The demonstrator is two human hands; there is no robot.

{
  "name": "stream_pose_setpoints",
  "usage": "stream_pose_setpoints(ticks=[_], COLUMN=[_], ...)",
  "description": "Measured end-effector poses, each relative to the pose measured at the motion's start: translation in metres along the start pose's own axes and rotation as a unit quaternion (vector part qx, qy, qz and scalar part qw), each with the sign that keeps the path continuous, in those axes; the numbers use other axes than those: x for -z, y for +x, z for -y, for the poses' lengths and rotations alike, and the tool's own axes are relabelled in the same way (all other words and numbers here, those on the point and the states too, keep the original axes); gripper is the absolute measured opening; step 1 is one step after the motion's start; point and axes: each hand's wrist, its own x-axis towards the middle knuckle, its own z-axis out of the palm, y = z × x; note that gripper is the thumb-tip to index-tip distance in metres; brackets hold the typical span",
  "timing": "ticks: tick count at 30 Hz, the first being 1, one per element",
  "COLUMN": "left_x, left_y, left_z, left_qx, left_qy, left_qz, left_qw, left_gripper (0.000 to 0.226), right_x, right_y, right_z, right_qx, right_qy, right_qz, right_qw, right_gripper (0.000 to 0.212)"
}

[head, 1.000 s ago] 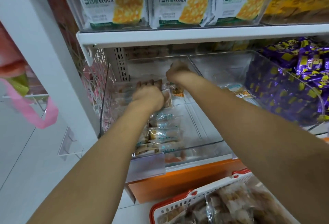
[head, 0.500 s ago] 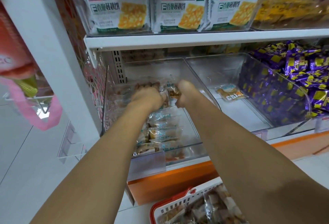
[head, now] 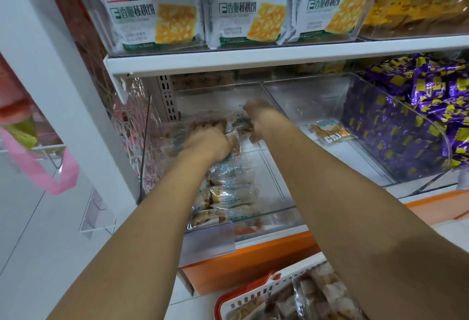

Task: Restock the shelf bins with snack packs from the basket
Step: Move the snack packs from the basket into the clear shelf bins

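In the clear bin (head: 269, 180), your left hand (head: 205, 139) still grips snack packs (head: 228, 182) while your right hand (head: 256, 119), fingers hidden, pushes rearward again, extending the row.

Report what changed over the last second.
The right hand drew back level with the left hand, then pushed deeper into the clear bin again; whether it holds a pack is unclear. The left hand stayed gripping the snack packs along the bin's left side.

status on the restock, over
Left hand grips packs at back of left bin. Right hand beside it at a pack, grip unclear. Basket below holds more. Nothing in the way.
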Motion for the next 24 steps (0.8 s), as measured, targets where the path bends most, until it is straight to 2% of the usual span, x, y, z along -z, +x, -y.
stream_pose_setpoints(ticks=[4, 6, 8, 9, 11, 12, 15, 18, 20, 21, 24], left_x=[-0.001, 0.000, 0.000, 0.001, 0.001, 0.002, 0.005, 0.013, 0.019, 0.021, 0.029], left_y=[0.004, 0.003, 0.000, -0.001, -0.001, 0.000, 0.002, -0.001, -0.008, -0.015, -0.066], left_z=[0.001, 0.001, 0.000, -0.001, -0.001, -0.001, -0.001, -0.002, -0.002, -0.003, -0.017], left_qx=[0.005, 0.001, 0.000, 0.001, 0.005, 0.005, 0.015, 0.045, 0.038, 0.027, -0.031], left_qy=[0.005, 0.007, -0.003, -0.011, -0.024, -0.027, -0.047, -0.105, -0.107, -0.108, -0.140], left_qz=[0.009, 0.005, 0.003, 0.004, 0.005, 0.006, 0.033, 0.051, 0.019, -0.024, -0.220], left_qw=[1.000, 1.000, 1.000, 1.000, 1.000, 1.000, 0.998, 0.992, 0.993, 0.993, 0.965], left_gripper=[0.059, 0.058, 0.058, 0.058, 0.059, 0.060, 0.063, 0.058, 0.038, 0.032, 0.029], right_x=[0.000, -0.003, -0.005, -0.005, -0.006, -0.005, 0.000, 0.007, 0.018, 0.027, 0.056], right_y=[-0.012, -0.015, -0.012, -0.005, -0.001, -0.002, -0.015, -0.045, -0.071, -0.088, -0.132], right_z=[0.011, -0.002, -0.011, -0.012, -0.007, -0.005, 0.000, 0.003, 0.004, 0.005, 0.000], right_qx=[0.049, 0.069, 0.071, 0.081, 0.074, 0.087, 0.136, 0.149, 0.187, 0.209, 0.310], right_qy=[-0.065, -0.155, -0.227, -0.257, -0.350, -0.407, -0.481, -0.488, -0.482, -0.478, -0.534], right_qz=[-0.020, -0.011, 0.012, 0.004, -0.026, -0.035, -0.028, -0.012, 0.001, 0.003, -0.018], right_qw=[0.997, 0.986, 0.971, 0.963, 0.933, 0.909, 0.866, 0.860, 0.856, 0.853, 0.787], right_gripper=[0.029, 0.035, 0.023, 0.021, 0.032, 0.033, 0.029, 0.025, 0.025, 0.026, 0.030])
